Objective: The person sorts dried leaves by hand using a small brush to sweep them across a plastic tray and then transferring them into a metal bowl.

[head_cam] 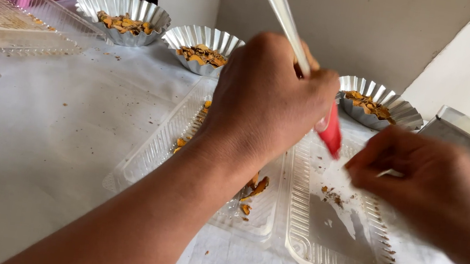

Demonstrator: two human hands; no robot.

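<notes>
While the fingers of the left hand (267, 97) are wrapped around a brush (295, 43) with a clear handle and red head, its tip is held over the open clear plastic tray (317, 245) on the white worktop (34, 142). The right hand (423, 175) is blurred at the tray's right side, so its grip cannot be told. Orange-brown flakes (256, 187) are scattered in the tray, and three fluted foil cups (200, 49) are set behind it.
</notes>
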